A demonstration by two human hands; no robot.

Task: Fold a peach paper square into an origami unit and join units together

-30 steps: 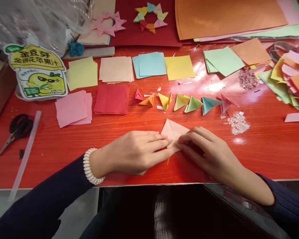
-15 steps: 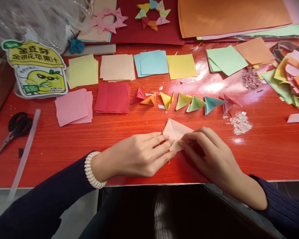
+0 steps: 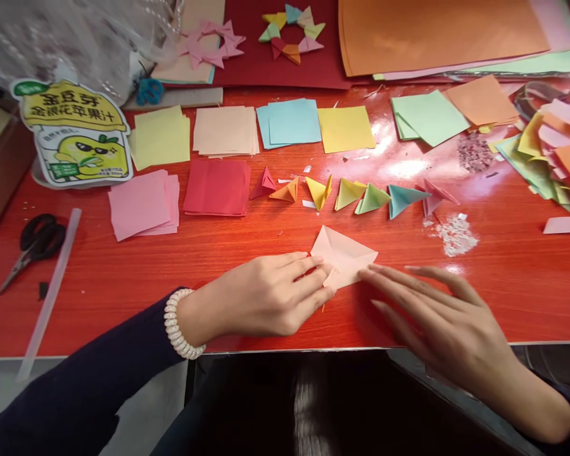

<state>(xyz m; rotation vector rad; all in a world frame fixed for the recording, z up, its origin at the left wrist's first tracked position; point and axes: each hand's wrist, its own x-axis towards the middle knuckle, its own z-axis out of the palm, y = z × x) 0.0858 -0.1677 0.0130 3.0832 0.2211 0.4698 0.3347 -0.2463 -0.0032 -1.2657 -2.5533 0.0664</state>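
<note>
She is mid-fold, I'd say: her left hand pins the pale pink folded paper to the red table with its fingertips, while her right hand, fingers spread flat just beside it, looks ready to press the crease.

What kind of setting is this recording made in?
Probably a home or classroom craft desk set up for origami: stacks of coloured paper squares, a row of folded paper units, scissors, and a finished paper ring on a red wooden table.
</note>
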